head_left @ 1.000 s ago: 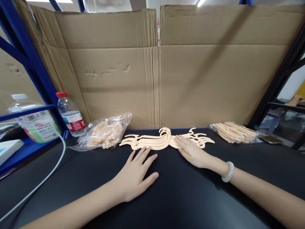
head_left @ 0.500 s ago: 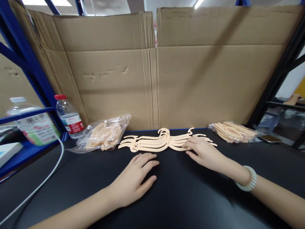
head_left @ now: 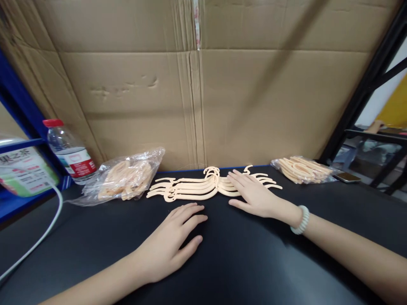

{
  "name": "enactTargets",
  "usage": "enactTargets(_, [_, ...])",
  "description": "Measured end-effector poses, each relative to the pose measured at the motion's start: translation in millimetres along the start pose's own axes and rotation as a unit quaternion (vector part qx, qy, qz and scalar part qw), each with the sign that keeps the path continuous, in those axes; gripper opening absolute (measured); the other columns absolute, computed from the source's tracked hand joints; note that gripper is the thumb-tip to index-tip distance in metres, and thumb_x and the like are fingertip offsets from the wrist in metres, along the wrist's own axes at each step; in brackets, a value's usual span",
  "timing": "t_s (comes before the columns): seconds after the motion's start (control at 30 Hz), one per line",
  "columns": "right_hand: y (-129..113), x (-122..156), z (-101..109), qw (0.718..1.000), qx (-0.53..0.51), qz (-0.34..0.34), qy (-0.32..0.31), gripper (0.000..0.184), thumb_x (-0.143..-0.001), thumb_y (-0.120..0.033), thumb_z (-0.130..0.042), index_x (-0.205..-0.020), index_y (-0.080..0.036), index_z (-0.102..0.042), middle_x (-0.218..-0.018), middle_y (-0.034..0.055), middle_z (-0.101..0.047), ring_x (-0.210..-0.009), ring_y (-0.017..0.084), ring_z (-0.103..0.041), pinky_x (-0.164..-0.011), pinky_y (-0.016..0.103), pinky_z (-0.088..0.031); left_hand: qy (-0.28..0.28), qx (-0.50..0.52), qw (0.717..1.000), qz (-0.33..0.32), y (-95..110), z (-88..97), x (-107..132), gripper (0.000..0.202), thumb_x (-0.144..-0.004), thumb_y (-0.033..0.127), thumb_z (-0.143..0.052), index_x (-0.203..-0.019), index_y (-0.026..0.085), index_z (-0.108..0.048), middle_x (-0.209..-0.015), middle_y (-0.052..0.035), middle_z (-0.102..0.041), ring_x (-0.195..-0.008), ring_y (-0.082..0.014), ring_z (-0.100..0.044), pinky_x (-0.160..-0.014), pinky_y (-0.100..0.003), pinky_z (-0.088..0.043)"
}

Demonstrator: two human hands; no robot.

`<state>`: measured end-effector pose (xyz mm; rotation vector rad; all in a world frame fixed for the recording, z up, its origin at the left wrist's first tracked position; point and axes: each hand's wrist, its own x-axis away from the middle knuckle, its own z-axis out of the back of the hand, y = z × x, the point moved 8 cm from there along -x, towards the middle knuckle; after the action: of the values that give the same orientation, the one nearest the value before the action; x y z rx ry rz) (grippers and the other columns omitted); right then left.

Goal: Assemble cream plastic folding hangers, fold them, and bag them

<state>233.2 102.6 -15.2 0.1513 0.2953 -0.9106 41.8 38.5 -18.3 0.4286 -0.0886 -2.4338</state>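
Several cream-coloured clothes hangers [head_left: 193, 189] lie overlapped on the black table, their hooks bunched at the middle and at the ends. My right hand [head_left: 254, 193] rests over the right half of them, fingers stretched out across their arms and thumb apart; it hides part of the hangers. A pale coiled band circles the right wrist. In front of the hangers, my left hand [head_left: 174, 237] is on the table with its fingers spread, holding nothing and not touching them.
To the left lies a clear plastic bag [head_left: 127, 178] with cream pieces inside; another such bag [head_left: 302, 169] lies at the right, near a phone [head_left: 348, 177]. A red-capped bottle [head_left: 74, 159] and a white cable [head_left: 47, 231] are at the left. Cardboard [head_left: 254, 106] walls the back.
My right hand has shifted left and further over the hangers, its fingers straighter. My left hand has hardly moved. The camera's view has tilted down.
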Motion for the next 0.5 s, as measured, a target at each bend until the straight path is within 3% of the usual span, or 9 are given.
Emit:
enactTargets(0.13, [15,-7,-21,0.998,-0.02,-0.032,-0.06,0.079,-0.095,-0.064,-0.032,-0.149,-0.007,-0.029,-0.153,0.0199,-0.027,-0.143,0.033,-0.021,-0.115,0.052,-0.022,0.029,0.005,1.0,0.01,0,1.5,-1,0.034,-0.094,0.027,-0.046,-0.127,0.026,-0.055,-0.141,-0.0075,-0.051,-0.131,-0.0273,-0.045,-0.109,-0.047,-0.04])
enactTargets(0.23, [22,-5,-23,0.997,-0.035,-0.036,-0.054,0.073,-0.098,-0.061,-0.027,-0.15,-0.01,-0.03,-0.153,0.0172,-0.028,-0.142,0.03,-0.023,-0.115,0.051,-0.023,0.017,0.01,1.0,0.008,0,0.6,-1,0.035,-0.094,0.028,-0.046,-0.127,0.026,-0.055,-0.14,-0.0077,-0.051,-0.13,-0.0274,-0.045,-0.109,-0.047,-0.04])
enactTargets(0.5, [31,2,-24,0.997,-0.028,-0.05,-0.051,0.068,-0.099,-0.053,-0.026,-0.148,-0.006,-0.031,-0.153,0.0182,-0.029,-0.142,0.03,-0.024,-0.115,0.051,-0.024,0.006,0.021,1.0,0.0,-1,2.6,1,0.036,-0.094,0.029,-0.047,-0.13,0.027,-0.054,-0.141,-0.0078,-0.051,-0.13,-0.0272,-0.046,-0.109,-0.046,-0.04])
